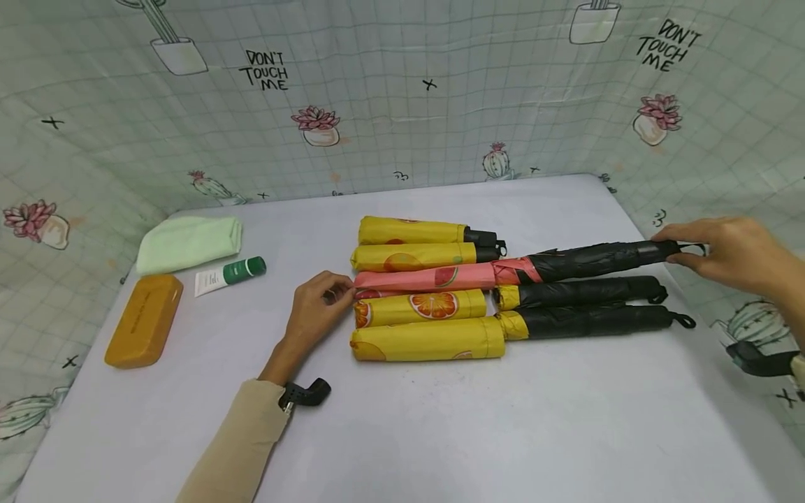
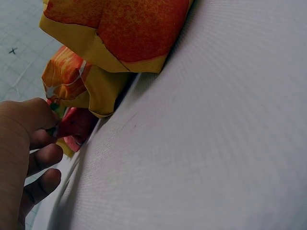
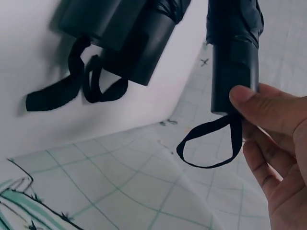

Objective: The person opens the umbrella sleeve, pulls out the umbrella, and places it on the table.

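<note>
A black folding umbrella [image 1: 591,260] lies partly out of its pink watermelon-print sleeve [image 1: 428,279], in the middle of a row on the white table. My left hand [image 1: 319,306] pinches the left end of that sleeve between thumb and fingertips, and the left wrist view shows the pink cloth between them. With thumb and fingers my right hand [image 3: 276,129] grips the umbrella's black handle [image 3: 235,72], and a thin wrist strap [image 3: 206,165] hangs below it. That handle is raised off the table, while the sleeve end stays low.
Two umbrellas in yellow sleeves [image 1: 411,230] lie behind the pink one. Two more, part out of yellow sleeves [image 1: 428,340], lie in front. At the left are a folded pale green cloth [image 1: 189,244], a white and green tube [image 1: 230,276] and an orange-brown case [image 1: 143,321].
</note>
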Tool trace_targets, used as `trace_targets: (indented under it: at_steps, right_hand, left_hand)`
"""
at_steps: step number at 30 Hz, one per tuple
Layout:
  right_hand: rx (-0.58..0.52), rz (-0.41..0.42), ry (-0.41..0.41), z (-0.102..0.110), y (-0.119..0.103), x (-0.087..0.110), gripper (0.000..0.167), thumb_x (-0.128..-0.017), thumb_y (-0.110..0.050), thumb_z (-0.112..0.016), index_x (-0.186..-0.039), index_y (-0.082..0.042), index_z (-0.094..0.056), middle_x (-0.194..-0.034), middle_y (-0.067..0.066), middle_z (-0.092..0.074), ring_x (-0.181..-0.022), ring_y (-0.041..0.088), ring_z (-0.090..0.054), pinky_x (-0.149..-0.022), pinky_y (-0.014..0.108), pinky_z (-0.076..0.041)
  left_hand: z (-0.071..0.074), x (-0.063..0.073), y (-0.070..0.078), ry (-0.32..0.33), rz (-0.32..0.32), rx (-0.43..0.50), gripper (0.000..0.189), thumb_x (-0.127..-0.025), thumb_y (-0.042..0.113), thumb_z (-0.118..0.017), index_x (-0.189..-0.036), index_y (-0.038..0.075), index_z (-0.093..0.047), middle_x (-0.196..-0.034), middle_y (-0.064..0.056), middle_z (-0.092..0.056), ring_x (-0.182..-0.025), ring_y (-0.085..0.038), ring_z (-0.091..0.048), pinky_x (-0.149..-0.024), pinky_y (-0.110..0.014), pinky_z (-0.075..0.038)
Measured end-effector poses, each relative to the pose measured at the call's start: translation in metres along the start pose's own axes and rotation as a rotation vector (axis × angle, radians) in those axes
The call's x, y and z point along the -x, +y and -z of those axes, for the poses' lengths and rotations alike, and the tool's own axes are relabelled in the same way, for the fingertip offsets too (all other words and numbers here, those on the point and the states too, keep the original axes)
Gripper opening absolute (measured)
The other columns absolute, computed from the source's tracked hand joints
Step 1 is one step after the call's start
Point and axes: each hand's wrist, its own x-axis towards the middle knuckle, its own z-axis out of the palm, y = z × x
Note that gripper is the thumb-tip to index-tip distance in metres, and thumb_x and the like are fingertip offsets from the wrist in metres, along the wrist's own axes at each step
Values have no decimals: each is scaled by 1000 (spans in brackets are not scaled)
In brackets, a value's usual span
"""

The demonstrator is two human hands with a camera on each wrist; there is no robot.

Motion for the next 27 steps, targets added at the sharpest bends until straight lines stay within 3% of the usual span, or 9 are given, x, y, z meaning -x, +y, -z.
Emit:
trace_targets:
  at_steps: [5, 12, 19, 27]
  right_hand:
    - [-66, -23, -52, -10, -1, -2, 41, -69, 6, -85, -106, -8, -75, -97, 16, -74, -59, 9, -46, -52, 30, -39]
    - [-123, -53, -86, -21, 6, 9, 38, -71, 8, -83, -104, -7, -72, -86, 15, -73, -46, 3, -33, -42, 25, -33]
    - [-135, -105, -179, -33, 7, 7, 39, -77, 9, -80, -112, -6, -71, -93, 19, -72, -54, 10, -42, -47, 26, -35]
    - [-118, -111, -214, -45, 14, 7, 38, -78, 5, -80, -114, -5, -71, -90, 17, -72, -58, 12, -44, -52, 31, -39]
  left_hand:
    - [1, 5, 0, 25, 12, -21, 9, -88, 5, -75, -96, 9, -72, -86, 0, -64, -74, -11, -57, -65, -23, -49]
    - [-3, -1, 0, 3, 3, 9, 8, -90, 9, -74, -97, 9, -72, -88, -1, -64, -76, -13, -58, -67, -22, -48]
    - [-4, 1, -2, 9, 9, 9, 11, -87, 7, -76, -96, 9, -72, -86, 0, -64, -73, -12, -57, -64, -23, -48]
    - [-4, -2, -2, 3, 18, 35, 12, -89, 13, -75, -100, 11, -71, -89, 1, -63, -77, -12, -57, -66, -25, -48]
